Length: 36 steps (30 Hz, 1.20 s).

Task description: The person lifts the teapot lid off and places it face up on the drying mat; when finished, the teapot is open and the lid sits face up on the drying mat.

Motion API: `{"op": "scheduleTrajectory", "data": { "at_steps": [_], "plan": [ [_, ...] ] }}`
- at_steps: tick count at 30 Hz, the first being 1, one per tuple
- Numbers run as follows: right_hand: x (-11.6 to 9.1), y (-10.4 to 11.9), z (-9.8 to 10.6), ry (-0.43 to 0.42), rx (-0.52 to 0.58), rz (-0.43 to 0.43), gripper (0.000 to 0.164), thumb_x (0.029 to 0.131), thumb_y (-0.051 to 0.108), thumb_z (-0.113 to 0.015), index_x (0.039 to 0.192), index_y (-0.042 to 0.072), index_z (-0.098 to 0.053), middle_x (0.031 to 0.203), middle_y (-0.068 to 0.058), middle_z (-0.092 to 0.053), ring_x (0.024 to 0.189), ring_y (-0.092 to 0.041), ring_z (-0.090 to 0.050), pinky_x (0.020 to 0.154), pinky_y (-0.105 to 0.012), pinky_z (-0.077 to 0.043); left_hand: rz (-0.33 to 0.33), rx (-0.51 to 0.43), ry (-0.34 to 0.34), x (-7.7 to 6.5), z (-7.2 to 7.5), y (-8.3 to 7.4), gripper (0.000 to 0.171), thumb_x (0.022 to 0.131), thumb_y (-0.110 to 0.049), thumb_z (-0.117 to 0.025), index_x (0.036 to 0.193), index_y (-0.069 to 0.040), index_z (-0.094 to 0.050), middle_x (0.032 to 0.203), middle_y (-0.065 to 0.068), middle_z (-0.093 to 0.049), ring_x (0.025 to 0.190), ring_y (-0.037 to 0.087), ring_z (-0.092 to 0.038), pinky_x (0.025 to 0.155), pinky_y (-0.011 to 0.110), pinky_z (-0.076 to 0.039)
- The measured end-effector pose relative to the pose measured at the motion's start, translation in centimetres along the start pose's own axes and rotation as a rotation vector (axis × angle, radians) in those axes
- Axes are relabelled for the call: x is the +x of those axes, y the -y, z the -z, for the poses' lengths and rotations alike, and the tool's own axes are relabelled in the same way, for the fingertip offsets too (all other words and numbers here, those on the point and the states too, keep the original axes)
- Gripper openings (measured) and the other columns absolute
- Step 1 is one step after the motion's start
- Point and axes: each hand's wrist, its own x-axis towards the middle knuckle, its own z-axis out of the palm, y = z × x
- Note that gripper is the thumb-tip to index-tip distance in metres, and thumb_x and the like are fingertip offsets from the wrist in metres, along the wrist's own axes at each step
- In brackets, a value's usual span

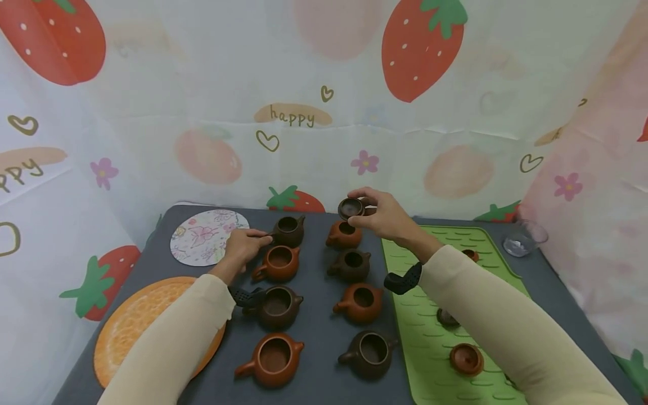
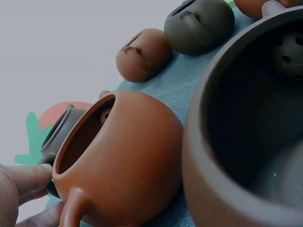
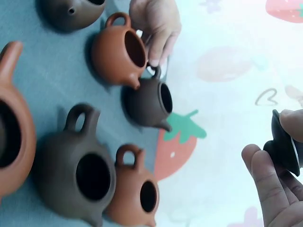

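At the far end of the left row, my left hand (image 1: 242, 247) pinches the handle of a small dark brown teapot (image 1: 288, 232). The right wrist view shows those fingers on the handle, with the dark teapot (image 3: 144, 103) on the table. Up in the air, my right hand (image 1: 387, 218) grips a dark teapot lid (image 1: 351, 208) between thumb and fingers, its hollow underside facing the head camera. The right wrist view catches this lid (image 3: 284, 147) edge-on. Below it stands a lidless reddish-brown teapot (image 1: 346, 235), the farthest of the right row.
Two rows of lidless teapots, orange-brown (image 1: 273, 360) and dark (image 1: 372, 354), fill the middle. Several lids, one reddish (image 1: 466, 359), lie on a green mat (image 1: 420, 337) at right. A glass cup (image 1: 521, 242) stands beyond; an orange round mat (image 1: 136, 304) and a floral mat (image 1: 199, 236) lie left.
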Motion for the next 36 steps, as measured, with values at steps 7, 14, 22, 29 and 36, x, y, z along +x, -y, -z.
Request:
{"op": "scheduleTrajectory", "data": {
  "at_steps": [7,14,22,29,36],
  "plan": [
    [-1.5,-0.8,2.0,-0.028,-0.036,-0.015,0.05,0.09,0.005,-0.068,0.136,0.004,-0.049,0.119,-0.016,-0.054,0.109,-0.028,-0.059,0.087,-0.042,-0.049,-0.003,-0.009,0.003,0.0,0.1,0.0,0.036,0.091,-0.03,-0.069,0.119,-0.009,-0.071,0.127,0.017,-0.058,0.117,0.033,-0.051,0.088,0.052,-0.047],
    [-2.8,-1.8,3.5,-0.055,-0.031,-0.044,0.05,0.09,0.005,-0.068,0.137,0.005,-0.049,0.123,-0.018,-0.054,0.107,-0.028,-0.06,0.083,-0.038,-0.051,-0.014,-0.02,0.012,0.1,0.1,0.2,0.035,0.091,-0.029,-0.069,0.118,-0.008,-0.071,0.126,0.017,-0.058,0.117,0.034,-0.05,0.091,0.052,-0.045],
    [-4.5,-3.9,5.6,-0.122,-0.091,-0.099,0.05,0.091,0.006,-0.067,0.137,0.004,-0.049,0.124,-0.02,-0.055,0.107,-0.03,-0.059,0.079,-0.034,-0.052,-0.011,-0.019,0.029,0.2,0.2,0.2,0.037,0.091,-0.031,-0.069,0.119,-0.007,-0.07,0.128,0.018,-0.056,0.119,0.035,-0.049,0.092,0.053,-0.044],
    [-5.3,-5.3,6.9,-0.151,-0.118,-0.155,0.053,0.091,0.007,-0.067,0.139,0.002,-0.046,0.13,-0.022,-0.052,0.112,-0.033,-0.056,0.084,-0.041,-0.049,0.013,-0.004,0.03,0.3,0.2,0.2,0.036,0.091,-0.032,-0.068,0.119,-0.009,-0.07,0.129,0.017,-0.056,0.118,0.034,-0.048,0.091,0.054,-0.044],
    [-5.8,-6.8,8.1,-0.146,-0.202,-0.229,0.054,0.093,0.008,-0.064,0.142,0.002,-0.043,0.137,-0.027,-0.045,0.12,-0.039,-0.049,0.091,-0.053,-0.043,0.011,0.009,0.035,0.2,0.1,0.0,0.038,0.091,-0.033,-0.068,0.12,-0.009,-0.07,0.13,0.018,-0.055,0.119,0.034,-0.048,0.09,0.054,-0.045]
  ]
}}
